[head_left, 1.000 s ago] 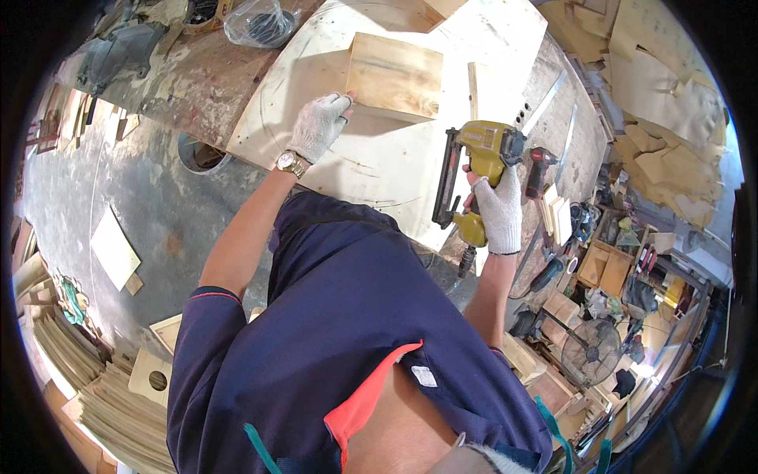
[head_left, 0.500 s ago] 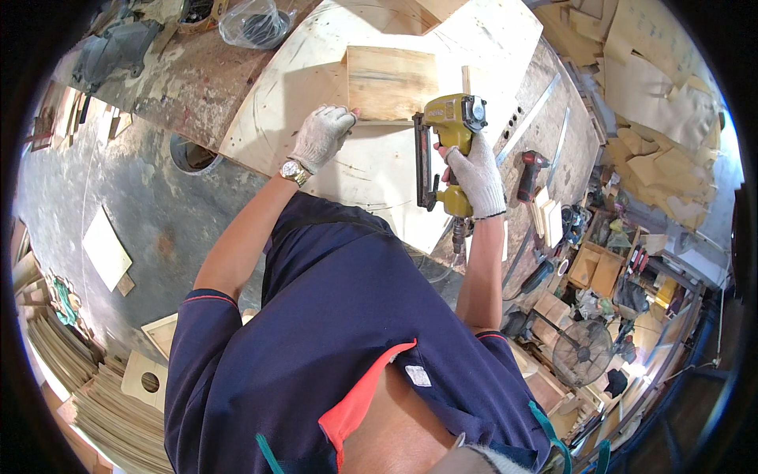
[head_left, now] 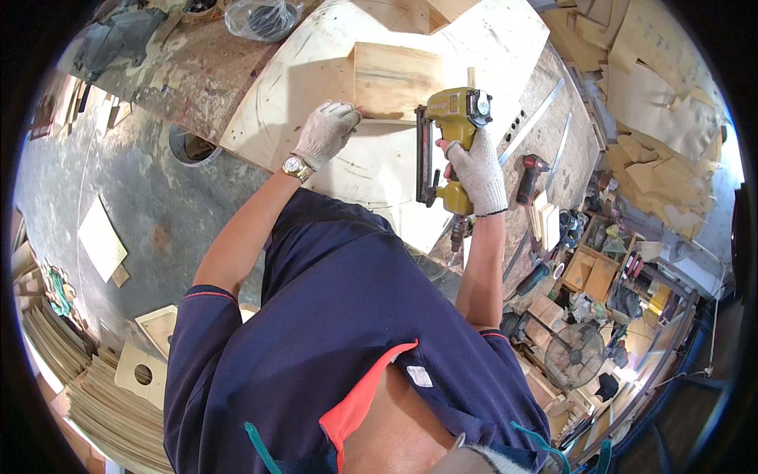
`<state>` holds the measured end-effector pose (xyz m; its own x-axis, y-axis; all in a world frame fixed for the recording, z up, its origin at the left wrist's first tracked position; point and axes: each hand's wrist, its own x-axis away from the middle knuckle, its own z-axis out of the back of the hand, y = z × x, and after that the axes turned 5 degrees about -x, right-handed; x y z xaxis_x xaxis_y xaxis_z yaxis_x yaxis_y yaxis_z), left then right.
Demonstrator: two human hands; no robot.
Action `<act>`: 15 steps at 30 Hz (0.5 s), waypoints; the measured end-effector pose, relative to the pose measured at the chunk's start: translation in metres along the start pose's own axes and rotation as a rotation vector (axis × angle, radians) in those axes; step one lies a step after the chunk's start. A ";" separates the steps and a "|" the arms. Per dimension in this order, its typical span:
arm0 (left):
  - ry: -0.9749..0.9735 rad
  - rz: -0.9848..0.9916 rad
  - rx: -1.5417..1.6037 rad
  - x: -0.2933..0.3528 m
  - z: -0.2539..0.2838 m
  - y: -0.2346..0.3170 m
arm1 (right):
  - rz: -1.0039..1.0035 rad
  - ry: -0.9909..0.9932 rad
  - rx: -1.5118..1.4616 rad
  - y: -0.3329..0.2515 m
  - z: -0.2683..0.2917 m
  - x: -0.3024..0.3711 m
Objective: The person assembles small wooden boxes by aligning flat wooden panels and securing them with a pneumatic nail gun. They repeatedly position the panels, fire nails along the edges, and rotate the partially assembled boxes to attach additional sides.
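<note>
My right hand (head_left: pixel 478 170), in a white knit glove with bare fingertips, is wrapped round the handle of a yellow-green nail gun (head_left: pixel 452 110). The gun's long black magazine faces left, and an air hose fitting (head_left: pixel 458 233) hangs from its lower end. The nail gun stands just right of a wooden board (head_left: pixel 399 79) with darker grain. At the board's near left corner, my gloved left hand (head_left: pixel 328 130) is closed, its fingertips pinching the corner. A pale plywood sheet (head_left: pixel 379 162) lies under both hands and the board.
Right of the sheet, a red and black cordless drill (head_left: pixel 531 178) lies on the worn workbench (head_left: pixel 572 142). Beyond stand a cluttered shelf and a fan (head_left: pixel 575 355). A bag of coiled material (head_left: pixel 264 20) sits at the far left. Stacked plywood (head_left: pixel 118 411) fills the lower left.
The view has shifted slightly, with the sheet and board a little farther right in it. Both hands keep their holds; the nail gun stays beside the board.
</note>
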<state>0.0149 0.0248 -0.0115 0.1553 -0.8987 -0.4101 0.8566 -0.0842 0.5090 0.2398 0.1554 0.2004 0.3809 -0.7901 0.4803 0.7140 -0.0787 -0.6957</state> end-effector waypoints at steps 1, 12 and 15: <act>-0.014 0.001 0.009 -0.001 0.001 0.000 | 0.003 0.000 -0.013 -0.003 0.000 0.002; -0.035 0.012 0.045 -0.001 0.007 0.003 | 0.008 -0.059 -0.010 0.001 -0.027 0.002; -0.060 0.034 0.025 -0.001 0.008 0.005 | 0.040 -0.028 -0.032 -0.008 -0.029 0.007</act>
<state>0.0151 0.0214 -0.0027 0.1534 -0.9253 -0.3469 0.8389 -0.0635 0.5405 0.2196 0.1326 0.1941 0.4255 -0.7758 0.4660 0.6789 -0.0668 -0.7312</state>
